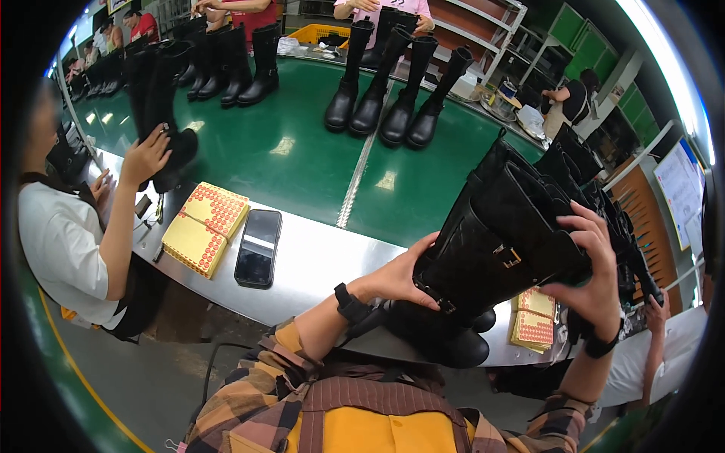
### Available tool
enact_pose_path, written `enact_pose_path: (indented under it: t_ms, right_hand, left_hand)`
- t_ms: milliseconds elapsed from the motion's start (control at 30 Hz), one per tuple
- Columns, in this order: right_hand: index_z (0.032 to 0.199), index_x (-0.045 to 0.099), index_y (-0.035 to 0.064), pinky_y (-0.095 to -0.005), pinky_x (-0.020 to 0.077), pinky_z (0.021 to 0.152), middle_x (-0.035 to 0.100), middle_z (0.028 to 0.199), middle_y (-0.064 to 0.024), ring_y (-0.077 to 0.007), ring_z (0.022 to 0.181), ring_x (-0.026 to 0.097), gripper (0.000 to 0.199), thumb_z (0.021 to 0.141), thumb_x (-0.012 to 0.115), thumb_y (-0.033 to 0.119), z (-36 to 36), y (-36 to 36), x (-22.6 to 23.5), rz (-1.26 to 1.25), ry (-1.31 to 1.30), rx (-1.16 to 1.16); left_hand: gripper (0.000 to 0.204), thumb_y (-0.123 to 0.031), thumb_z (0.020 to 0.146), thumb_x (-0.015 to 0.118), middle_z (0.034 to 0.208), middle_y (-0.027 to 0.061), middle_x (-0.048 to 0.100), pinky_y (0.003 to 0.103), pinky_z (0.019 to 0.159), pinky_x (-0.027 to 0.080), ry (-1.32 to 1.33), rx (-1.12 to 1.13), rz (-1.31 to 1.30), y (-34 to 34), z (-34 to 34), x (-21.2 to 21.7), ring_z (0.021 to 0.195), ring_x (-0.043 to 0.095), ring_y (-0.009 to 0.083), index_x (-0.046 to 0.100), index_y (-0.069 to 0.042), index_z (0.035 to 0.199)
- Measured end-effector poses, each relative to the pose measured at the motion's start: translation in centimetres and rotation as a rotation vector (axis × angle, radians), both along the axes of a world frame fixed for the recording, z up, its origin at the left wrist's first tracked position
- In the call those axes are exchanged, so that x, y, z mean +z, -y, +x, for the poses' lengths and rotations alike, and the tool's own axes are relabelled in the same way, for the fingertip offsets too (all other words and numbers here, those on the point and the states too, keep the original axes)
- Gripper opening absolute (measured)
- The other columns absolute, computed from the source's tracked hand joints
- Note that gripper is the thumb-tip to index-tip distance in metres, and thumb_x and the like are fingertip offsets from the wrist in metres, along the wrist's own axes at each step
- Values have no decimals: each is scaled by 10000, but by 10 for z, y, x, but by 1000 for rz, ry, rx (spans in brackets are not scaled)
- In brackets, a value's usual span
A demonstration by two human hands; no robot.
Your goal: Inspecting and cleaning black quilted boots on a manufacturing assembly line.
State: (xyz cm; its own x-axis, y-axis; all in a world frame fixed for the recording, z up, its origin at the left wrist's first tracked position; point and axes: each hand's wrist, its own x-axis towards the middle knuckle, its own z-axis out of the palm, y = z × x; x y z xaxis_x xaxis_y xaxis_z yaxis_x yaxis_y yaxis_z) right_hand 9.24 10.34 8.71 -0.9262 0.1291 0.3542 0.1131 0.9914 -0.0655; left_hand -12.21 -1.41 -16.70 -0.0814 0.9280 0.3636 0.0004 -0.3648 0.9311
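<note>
A pair of tall black boots (483, 234) with metal buckles stands in front of me on the steel bench edge, shafts leaning to the right and their openings upward. My left hand (393, 275) grips the shaft side near a lower buckle, thumb across the front. Around the right side of the upper shaft, by the rim, curl the fingers of my right hand (593, 268), its thumb beneath. The black feet (449, 343) of the boots rest below, close to my body. Parts of the second boot are hidden behind the nearer shaft.
Left of me lie a black phone (258, 248) and a banded stack of yellow cards with red stickers (204, 226); another card stack (535, 321) sits right. Black boots (385, 98) stand across the green conveyor (302, 158). A co-worker at left handles a boot (162, 113); others work around.
</note>
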Motion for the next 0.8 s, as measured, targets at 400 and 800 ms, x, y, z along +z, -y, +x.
enact_pose_path:
  t_ms: [400, 800]
  right_hand:
    - [873, 696, 61, -389, 421, 938, 523, 1228, -171, -324, 1144, 540, 503, 416, 874, 173, -19, 1, 21, -171, 319, -153]
    - [737, 705, 28, -303, 429, 630, 584, 682, -76, -208, 652, 572, 294, 524, 854, 165, -46, -24, 25, -184, 362, -64]
  left_hand:
    - [1087, -198, 573, 899, 1373, 134, 405, 354, 1103, 302, -13, -37, 38, 0, -3, -1, 1305, 386, 245, 262, 0, 1431]
    - [1087, -218, 582, 892, 1378, 138, 416, 355, 1120, 264, -43, 13, 6, 0, -5, -7, 1316, 373, 253, 263, -4, 1442]
